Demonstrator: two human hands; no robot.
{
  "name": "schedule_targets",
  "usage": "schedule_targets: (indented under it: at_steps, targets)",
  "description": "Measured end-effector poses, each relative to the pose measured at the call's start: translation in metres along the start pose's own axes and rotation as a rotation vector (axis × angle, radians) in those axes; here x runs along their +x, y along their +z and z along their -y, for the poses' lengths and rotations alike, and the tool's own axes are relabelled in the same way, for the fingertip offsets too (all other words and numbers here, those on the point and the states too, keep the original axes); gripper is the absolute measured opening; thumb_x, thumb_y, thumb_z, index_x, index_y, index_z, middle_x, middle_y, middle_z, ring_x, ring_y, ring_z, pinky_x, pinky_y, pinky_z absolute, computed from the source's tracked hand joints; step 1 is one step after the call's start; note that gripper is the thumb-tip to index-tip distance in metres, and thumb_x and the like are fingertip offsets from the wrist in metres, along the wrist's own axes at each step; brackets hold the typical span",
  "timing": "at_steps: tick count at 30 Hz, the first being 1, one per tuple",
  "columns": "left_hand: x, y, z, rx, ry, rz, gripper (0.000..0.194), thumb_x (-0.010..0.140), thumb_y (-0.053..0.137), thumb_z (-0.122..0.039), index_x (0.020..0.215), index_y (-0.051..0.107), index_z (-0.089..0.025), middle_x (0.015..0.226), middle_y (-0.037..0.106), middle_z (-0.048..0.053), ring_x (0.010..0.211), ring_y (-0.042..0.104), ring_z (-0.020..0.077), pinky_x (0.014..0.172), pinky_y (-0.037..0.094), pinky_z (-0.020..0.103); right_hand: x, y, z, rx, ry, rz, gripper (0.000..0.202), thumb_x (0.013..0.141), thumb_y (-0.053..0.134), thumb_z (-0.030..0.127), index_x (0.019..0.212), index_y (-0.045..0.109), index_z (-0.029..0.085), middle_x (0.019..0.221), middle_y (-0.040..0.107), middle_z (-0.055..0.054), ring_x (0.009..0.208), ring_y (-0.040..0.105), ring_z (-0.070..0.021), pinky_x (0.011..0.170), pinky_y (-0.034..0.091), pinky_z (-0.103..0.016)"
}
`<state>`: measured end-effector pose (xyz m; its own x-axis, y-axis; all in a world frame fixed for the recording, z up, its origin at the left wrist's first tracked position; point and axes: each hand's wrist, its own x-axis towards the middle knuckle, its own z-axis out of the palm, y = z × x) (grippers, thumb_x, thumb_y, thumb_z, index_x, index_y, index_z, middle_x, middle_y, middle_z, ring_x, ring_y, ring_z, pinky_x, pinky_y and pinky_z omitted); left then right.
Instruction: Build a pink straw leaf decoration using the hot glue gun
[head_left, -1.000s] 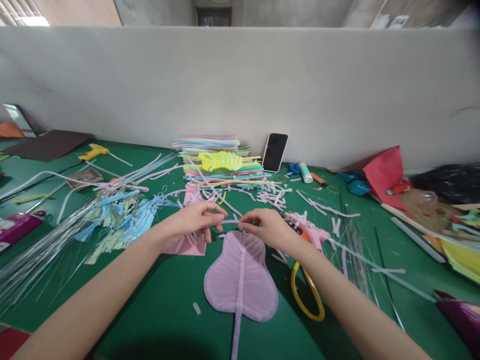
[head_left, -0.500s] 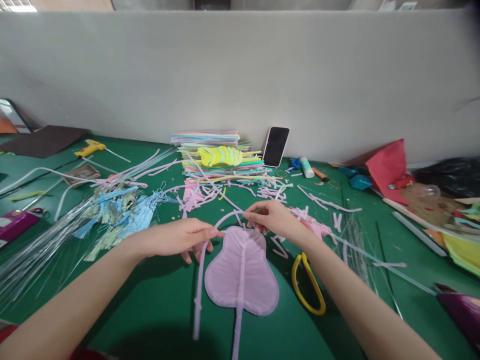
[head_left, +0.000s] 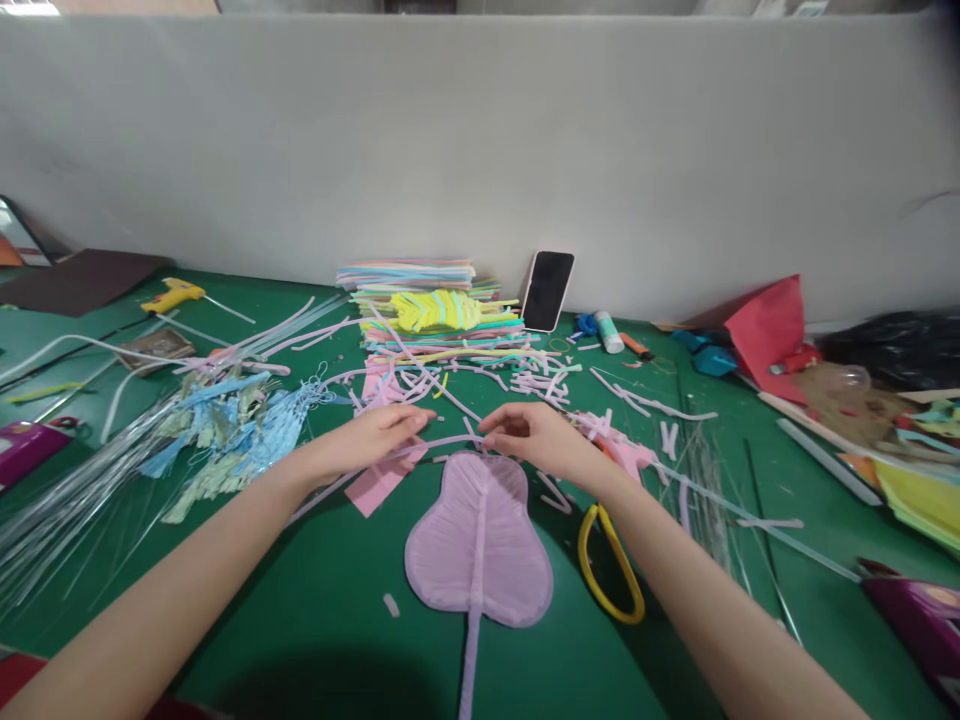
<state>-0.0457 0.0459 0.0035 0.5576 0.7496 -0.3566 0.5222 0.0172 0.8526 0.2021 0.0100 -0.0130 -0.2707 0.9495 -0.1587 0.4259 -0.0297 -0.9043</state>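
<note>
A lilac leaf-shaped piece point(head_left: 450, 560) with a wrapped midrib lies flat on the green table, its stem point(head_left: 469, 665) running toward me. Just above its top edge, my right hand point(head_left: 536, 435) is closed, pinching a long lilac pipe cleaner point(head_left: 454, 439) between thumb and fingers. That strip curves left past my left hand point(head_left: 379, 435) and down beside the wrist. My left hand's fingers look apart, close to the strip; whether they touch it is unclear. Pink paper point(head_left: 379, 487) lies below them. Yellow-handled scissors point(head_left: 637, 600) are partly under my right forearm.
Stacked coloured pipe cleaners point(head_left: 405, 272) and a leaning phone point(head_left: 548, 292) stand by the wall. Clear rods point(head_left: 90, 500) and blue tassels point(head_left: 277, 430) lie left, near a yellow glue gun point(head_left: 174, 295). Lilac scraps point(head_left: 540, 385), a glue stick point(head_left: 608, 332) and red paper point(head_left: 769, 335) are around.
My left hand has moved up and away from the leaf's left edge. The strip's free end has swung from beside the leaf out to the left. My right hand keeps its pinch.
</note>
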Motion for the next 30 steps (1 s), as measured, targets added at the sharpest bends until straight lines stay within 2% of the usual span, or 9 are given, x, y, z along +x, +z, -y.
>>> schedule_targets:
  at_steps: [3, 6, 8, 11, 14, 19, 23, 25, 30]
  targets:
    - [0.002, -0.001, -0.003, -0.030, -0.008, 0.032, 0.047, 0.086, 0.053, -0.045, 0.125, 0.055, -0.019, 0.125, 0.061, 0.011, 0.095, 0.068, 0.0216, 0.069, 0.055, 0.028, 0.001, 0.000, 0.002, -0.006, -0.040, 0.017, 0.016, 0.075, 0.066, 0.027, 0.087, 0.070, 0.018, 0.079, 0.072, -0.003, 0.073, 0.066, -0.0153, 0.069, 0.050, -0.028]
    - [0.004, 0.002, -0.007, 0.163, 0.027, 0.139, 0.037, 0.085, 0.052, -0.034, 0.118, 0.059, -0.019, 0.100, 0.071, 0.007, 0.077, 0.070, 0.0187, 0.059, 0.052, 0.025, 0.003, -0.001, 0.004, -0.010, -0.082, 0.038, 0.019, 0.075, 0.067, 0.031, 0.089, 0.071, 0.019, 0.081, 0.073, -0.003, 0.076, 0.067, -0.0158, 0.071, 0.050, -0.028]
    - [0.008, 0.007, -0.008, 0.386, 0.117, 0.125, 0.028, 0.082, 0.055, -0.031, 0.106, 0.066, -0.019, 0.083, 0.071, 0.003, 0.068, 0.067, 0.0167, 0.058, 0.048, 0.024, 0.003, -0.001, 0.006, -0.028, -0.101, 0.053, 0.018, 0.075, 0.067, 0.030, 0.088, 0.071, 0.019, 0.081, 0.073, -0.003, 0.077, 0.067, -0.0156, 0.071, 0.050, -0.028]
    - [0.017, 0.012, -0.006, 0.563, 0.214, 0.037, 0.011, 0.076, 0.060, -0.025, 0.081, 0.068, -0.019, 0.073, 0.067, 0.000, 0.067, 0.061, 0.0156, 0.061, 0.042, 0.024, 0.000, 0.000, 0.010, -0.092, -0.117, 0.070, 0.015, 0.077, 0.064, 0.025, 0.088, 0.071, 0.019, 0.083, 0.073, -0.003, 0.079, 0.066, -0.0154, 0.073, 0.050, -0.028]
    - [0.025, 0.005, 0.001, 0.622, 0.200, -0.088, 0.009, 0.076, 0.057, -0.022, 0.072, 0.065, -0.018, 0.067, 0.064, 0.001, 0.067, 0.059, 0.0173, 0.062, 0.039, 0.026, -0.005, 0.003, 0.014, -0.185, -0.124, 0.069, 0.016, 0.079, 0.059, 0.018, 0.090, 0.071, 0.019, 0.086, 0.073, -0.003, 0.080, 0.066, -0.0153, 0.074, 0.048, -0.028]
    - [0.019, -0.014, 0.005, 0.618, 0.148, -0.337, 0.025, 0.086, 0.051, -0.036, 0.096, 0.064, -0.017, 0.094, 0.069, 0.009, 0.080, 0.063, 0.0216, 0.070, 0.044, 0.029, -0.004, 0.007, 0.017, -0.303, -0.130, 0.055, 0.023, 0.076, 0.057, 0.009, 0.090, 0.071, 0.019, 0.085, 0.073, -0.003, 0.077, 0.065, -0.0150, 0.072, 0.047, -0.027]
    - [0.002, -0.005, -0.008, 0.493, 0.138, -0.128, 0.038, 0.088, 0.047, -0.053, 0.093, 0.067, -0.021, 0.082, 0.072, 0.002, 0.071, 0.068, 0.0178, 0.061, 0.048, 0.025, 0.006, 0.008, 0.018, -0.334, -0.130, 0.046, 0.023, 0.076, 0.059, 0.010, 0.094, 0.070, 0.018, 0.083, 0.073, -0.003, 0.076, 0.066, -0.0139, 0.072, 0.048, -0.025]
    - [-0.002, 0.006, -0.014, 0.314, 0.014, 0.024, 0.033, 0.085, 0.055, -0.050, 0.092, 0.066, -0.020, 0.075, 0.073, 0.002, 0.060, 0.068, 0.0172, 0.051, 0.049, 0.024, 0.009, 0.009, 0.017, -0.355, -0.118, 0.048, 0.022, 0.076, 0.061, 0.011, 0.095, 0.070, 0.017, 0.080, 0.073, -0.002, 0.073, 0.066, -0.0137, 0.070, 0.048, -0.024]
    - [0.008, 0.026, -0.011, 0.133, -0.126, -0.026, 0.027, 0.082, 0.059, -0.043, 0.079, 0.059, -0.016, 0.062, 0.069, 0.002, 0.045, 0.064, 0.0143, 0.041, 0.048, 0.021, 0.011, 0.009, 0.015, -0.424, -0.084, 0.079, 0.015, 0.072, 0.065, 0.010, 0.083, 0.072, 0.018, 0.076, 0.073, -0.002, 0.070, 0.066, -0.0142, 0.067, 0.046, -0.023]
